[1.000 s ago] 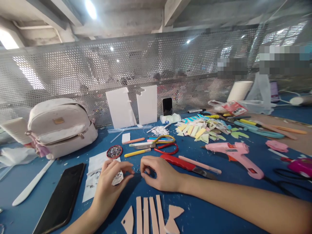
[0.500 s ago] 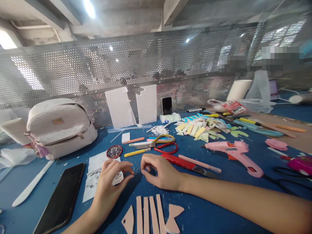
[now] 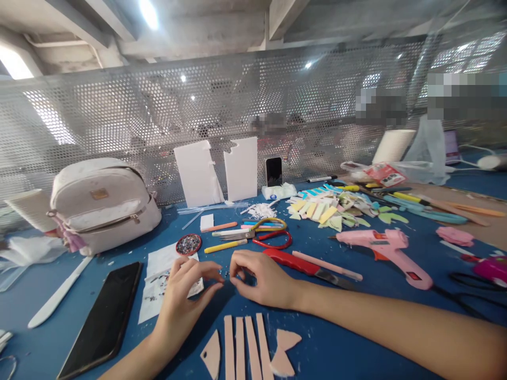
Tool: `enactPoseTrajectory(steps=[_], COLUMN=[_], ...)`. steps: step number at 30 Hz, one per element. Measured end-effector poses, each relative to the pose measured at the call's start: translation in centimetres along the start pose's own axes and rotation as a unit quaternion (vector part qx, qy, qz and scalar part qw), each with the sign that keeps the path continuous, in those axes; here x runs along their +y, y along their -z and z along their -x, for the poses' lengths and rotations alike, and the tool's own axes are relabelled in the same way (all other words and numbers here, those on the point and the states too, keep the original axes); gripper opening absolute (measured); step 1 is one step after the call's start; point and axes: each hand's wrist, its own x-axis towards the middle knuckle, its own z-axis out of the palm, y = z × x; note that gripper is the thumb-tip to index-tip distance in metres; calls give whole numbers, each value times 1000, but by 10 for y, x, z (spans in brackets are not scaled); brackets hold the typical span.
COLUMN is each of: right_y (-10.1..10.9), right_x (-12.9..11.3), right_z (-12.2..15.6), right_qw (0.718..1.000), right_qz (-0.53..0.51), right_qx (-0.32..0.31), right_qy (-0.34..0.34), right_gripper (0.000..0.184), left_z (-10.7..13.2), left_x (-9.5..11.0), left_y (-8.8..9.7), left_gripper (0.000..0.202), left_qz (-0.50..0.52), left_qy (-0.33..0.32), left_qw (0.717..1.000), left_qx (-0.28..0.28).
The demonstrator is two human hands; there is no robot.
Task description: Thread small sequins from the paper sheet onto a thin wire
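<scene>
My left hand is over the edge of a white paper sheet with small dark bits on it, its thumb and forefinger brought together in a pinch. Close by on the right, my right hand curls over the blue table, thumb and fingers drawn in. Whatever either hand pinches is too small to make out. Tiny bits lie between the fingertips. Behind the left hand sits a small red-rimmed dish of dark and shiny bits. Below both hands lie several pale pink strips, a fish-head-shaped piece and a fish-tail-shaped piece.
Beyond my hands lie scissors, markers and a red-handled knife. A pink glue gun is at right, a phone and white plastic knife at left. A backpack and colored scraps stand farther back.
The whole view has shifted slightly, so things sit a little farther right. My left fingertips have come slightly closer to the right hand; the right hand keeps its curled pose.
</scene>
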Motion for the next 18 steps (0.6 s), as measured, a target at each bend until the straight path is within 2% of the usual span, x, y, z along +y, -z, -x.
enactPoseTrajectory(steps=[9, 13, 18], right_y=[0, 0, 0], right_x=[-2, -2, 2], right_z=[0, 0, -2], right_qw=[1000, 999, 995], right_qz=[-14, -30, -67], right_qx=[-20, -22, -6], right_qy=[20, -13, -73], right_gripper=[12, 15, 22], left_z=[1, 1, -4], left_x=[4, 7, 17], left_y=[-6, -8, -15], left_gripper=[10, 11, 14], left_qz=[79, 115, 189], left_qy=[48, 97, 187], left_qw=[996, 989, 964], left_qx=[-6, 0, 8])
